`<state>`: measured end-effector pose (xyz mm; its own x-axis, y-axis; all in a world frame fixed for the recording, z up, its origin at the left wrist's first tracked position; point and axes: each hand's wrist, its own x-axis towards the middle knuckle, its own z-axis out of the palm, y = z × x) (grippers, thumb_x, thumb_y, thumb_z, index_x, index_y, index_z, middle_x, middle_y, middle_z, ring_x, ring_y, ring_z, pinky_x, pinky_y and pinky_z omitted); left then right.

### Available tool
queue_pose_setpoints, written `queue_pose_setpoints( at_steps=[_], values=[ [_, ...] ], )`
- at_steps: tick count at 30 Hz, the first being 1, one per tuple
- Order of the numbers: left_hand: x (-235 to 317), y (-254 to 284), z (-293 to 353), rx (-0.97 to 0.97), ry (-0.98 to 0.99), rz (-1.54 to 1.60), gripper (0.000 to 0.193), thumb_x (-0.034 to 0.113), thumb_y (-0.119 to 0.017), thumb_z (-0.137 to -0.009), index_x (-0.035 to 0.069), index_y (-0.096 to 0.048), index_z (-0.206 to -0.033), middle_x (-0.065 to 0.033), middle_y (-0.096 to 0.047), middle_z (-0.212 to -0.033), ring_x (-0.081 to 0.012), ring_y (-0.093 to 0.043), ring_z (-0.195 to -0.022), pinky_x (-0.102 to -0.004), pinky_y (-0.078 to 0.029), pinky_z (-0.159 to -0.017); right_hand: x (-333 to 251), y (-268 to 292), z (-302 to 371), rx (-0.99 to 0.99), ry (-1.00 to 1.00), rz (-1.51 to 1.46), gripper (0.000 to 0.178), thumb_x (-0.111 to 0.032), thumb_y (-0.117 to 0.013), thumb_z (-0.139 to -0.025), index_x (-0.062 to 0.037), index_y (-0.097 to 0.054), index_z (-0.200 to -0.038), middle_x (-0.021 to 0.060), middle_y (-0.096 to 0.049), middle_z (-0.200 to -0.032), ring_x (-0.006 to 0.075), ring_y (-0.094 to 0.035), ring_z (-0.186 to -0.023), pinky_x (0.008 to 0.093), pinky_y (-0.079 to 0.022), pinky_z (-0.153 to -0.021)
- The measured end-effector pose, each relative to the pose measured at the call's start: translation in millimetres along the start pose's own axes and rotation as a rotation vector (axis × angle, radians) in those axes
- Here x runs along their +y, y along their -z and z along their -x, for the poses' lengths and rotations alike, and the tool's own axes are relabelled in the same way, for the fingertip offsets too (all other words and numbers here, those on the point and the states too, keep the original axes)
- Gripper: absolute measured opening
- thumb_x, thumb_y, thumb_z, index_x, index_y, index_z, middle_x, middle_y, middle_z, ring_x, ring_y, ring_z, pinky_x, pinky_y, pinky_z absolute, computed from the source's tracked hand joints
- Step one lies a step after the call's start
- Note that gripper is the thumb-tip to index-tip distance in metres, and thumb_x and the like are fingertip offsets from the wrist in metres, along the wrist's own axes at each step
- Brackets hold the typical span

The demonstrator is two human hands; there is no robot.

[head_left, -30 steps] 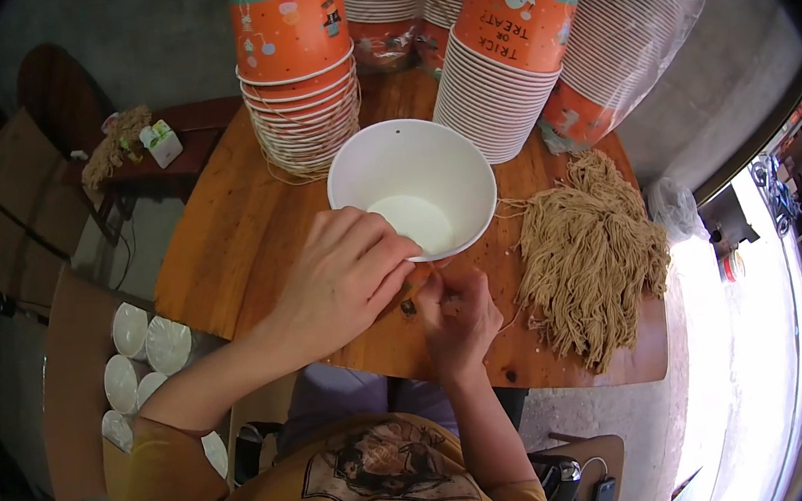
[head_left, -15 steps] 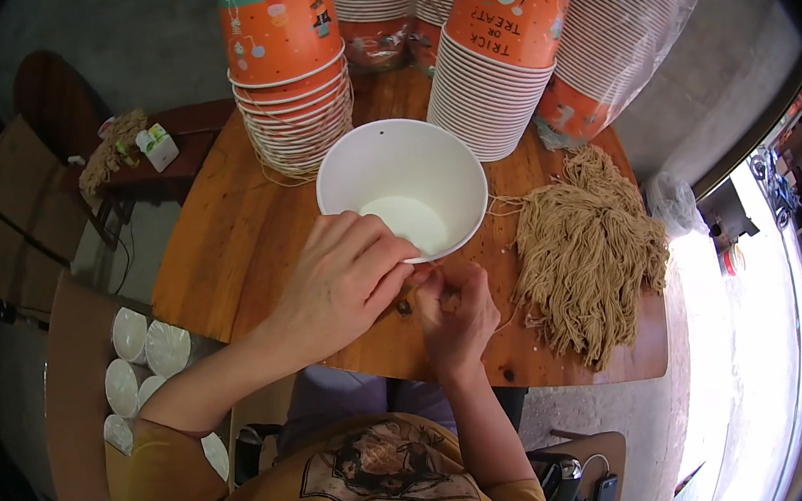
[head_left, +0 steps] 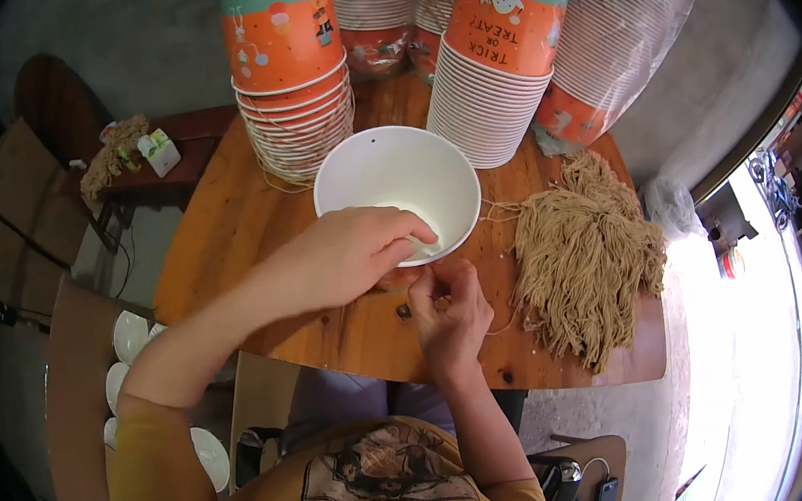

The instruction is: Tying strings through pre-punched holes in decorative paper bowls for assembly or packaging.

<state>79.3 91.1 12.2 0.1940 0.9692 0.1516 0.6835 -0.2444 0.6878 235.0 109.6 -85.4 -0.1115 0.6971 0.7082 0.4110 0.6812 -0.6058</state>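
A: How many white buckets (head_left: 401,166) alone on the table (head_left: 224,261)?

B: Just one. Mouth up, between two tall stacks and the near edge. One tiny dark hole (head_left: 373,141) in the far rim.

A: And how many hands?

B: Two. Left hand (head_left: 352,251) over the near rim, with fingertips down inside. Right hand (head_left: 453,319) at the same rim, on the outside, all curled up, with thumb and finger close together. Too small to tell if pinching string, rim or nothing. Left grip just as hard to tell.

A: How many bunches of tan string?

B: Two. One big bunch (head_left: 585,259) by the right edge of the table. One small bunch (head_left: 113,155) on the red bench (head_left: 199,125), next to one white-and-green box (head_left: 160,154).

A: And stacks, toward the far edge?

B: One left stack (head_left: 283,36), upside down, with loops of string (head_left: 266,152) round it. One right stack (head_left: 499,22), upside down too. One in a clear bag (head_left: 619,38), farther right. More behind, cut off at the top, too mixed up to count.

A: Anything else half hidden?

B: Yes! Past the left edge, by the brown cardboard (head_left: 81,396), at least four white round tops (head_left: 211,458), partly behind the left arm.
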Motion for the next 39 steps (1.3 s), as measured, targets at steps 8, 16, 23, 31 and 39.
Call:
queue_pose_setpoints(
  at_steps=[8,16,23,31,39],
  values=[
    [-14,10,-39,-0.534,0.152,0.249,0.013,0.017,-0.053,-0.095,0.004,-0.058,-0.096,0.0010,-0.057,-0.077,-0.0088,-0.051,-0.067,-0.0238,-0.044,-0.063,-2,8,-4,-0.055,-0.118,-0.076,0.018,-0.006,-0.070,-0.083,-0.0042,-0.052,-0.086,0.0093,-0.061,-0.072,0.0212,-0.063,-0.059,0.0317,-0.051,-0.054],
    [-1,-2,-23,-0.246,0.173,0.192,0.013,0.017,-0.053,-0.092,0.005,-0.054,-0.088,-0.0041,-0.060,-0.074,-0.0189,-0.057,-0.066,-0.0328,-0.046,-0.061,7,31,-14,-0.151,-0.414,-0.368,0.010,-0.009,-0.063,-0.090,-0.0032,-0.058,-0.097,0.0069,-0.063,-0.073,0.0103,-0.058,-0.061,0.0259,-0.048,-0.058],
    [4,-10,-13,0.071,-0.077,0.128,0.005,0.008,-0.056,-0.092,0.004,-0.054,-0.094,-0.0039,-0.061,-0.089,-0.0120,-0.058,-0.082,-0.0277,-0.047,-0.075,2,44,-46,-0.411,-0.343,-0.372,0.015,-0.010,-0.066,-0.089,-0.0039,-0.059,-0.102,0.0004,-0.054,-0.064,0.0041,-0.043,-0.054,0.0211,-0.037,-0.050],
    [-4,-19,-18,-0.049,0.087,0.630,0.029,0.002,-0.056,-0.090,0.003,-0.050,-0.118,-0.0023,-0.060,-0.099,-0.0099,-0.057,-0.089,-0.0253,-0.047,-0.080,0,40,-56,-0.386,-0.597,-0.814,0.003,-0.008,-0.062,-0.093,-0.0048,-0.061,-0.093,-0.0092,-0.056,-0.075,-0.0004,-0.046,-0.068,0.0161,-0.035,-0.059],
    [-11,-25,-24,-0.233,0.301,0.961,0.028,0.002,-0.059,-0.088,0.002,-0.055,-0.116,-0.0025,-0.062,-0.098,-0.0081,-0.057,-0.089,-0.0230,-0.046,-0.080,2,54,-63,-0.456,-0.771,-0.851,0.004,-0.009,-0.061,-0.094,-0.0066,-0.059,-0.096,-0.0071,-0.057,-0.081,0.0015,-0.045,-0.064,0.0186,-0.036,-0.055]
  ],
)
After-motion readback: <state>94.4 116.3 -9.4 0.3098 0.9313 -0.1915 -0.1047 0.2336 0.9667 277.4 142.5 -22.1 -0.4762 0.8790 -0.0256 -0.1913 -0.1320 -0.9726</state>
